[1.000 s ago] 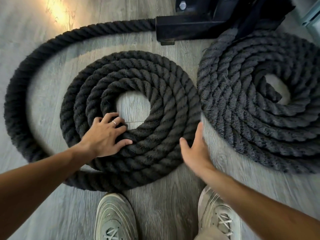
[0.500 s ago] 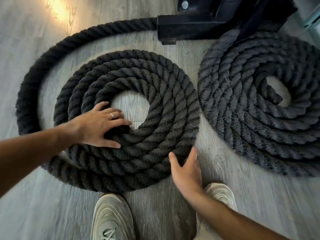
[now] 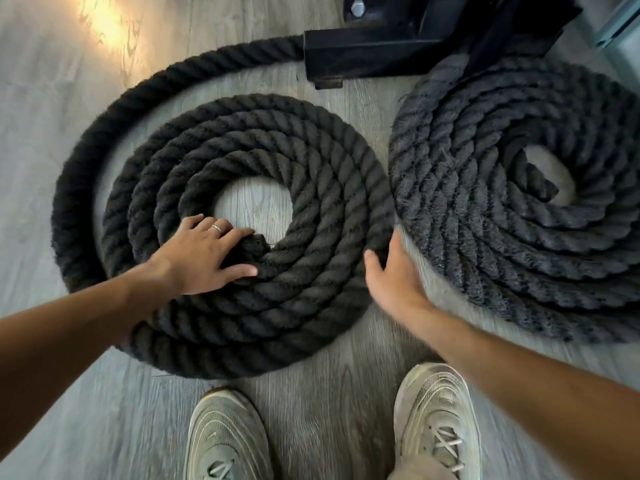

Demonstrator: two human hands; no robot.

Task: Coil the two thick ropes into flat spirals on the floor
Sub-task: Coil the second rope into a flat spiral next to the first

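A person is looking down at a grey wood-grain floor (image 3: 86, 393) where two thick black twisted ropes are lying coiled. At far left, a loose outer length of rope (image 3: 79, 161) is curving round from a black metal equipment base (image 3: 398, 46) at the top, standing apart from the coil along the left and joining it near the bottom. Inside that curve, the left rope spiral (image 3: 304, 209) is lying flat in several tight turns around a bare patch of floor. The left hand (image 3: 204, 258) is resting palm down on the inner turns, fingers spread and fairly straight, a ring showing on one finger, fingertips beside the rope's inner end (image 3: 252, 245). Further right, the right hand (image 3: 394, 275) is open with fingers straight, its fingertips touching the right outer edge of that spiral, in the narrow gap between the two coils. At far right, the second rope spiral (image 3: 485, 237) is lying flat, greyer and fuzzier, its upper edge reaching the equipment base. Along the bottom, two pale grey sneakers, left shoe (image 3: 225, 438) and right shoe (image 3: 436, 420), are standing on the floor just below the coils.
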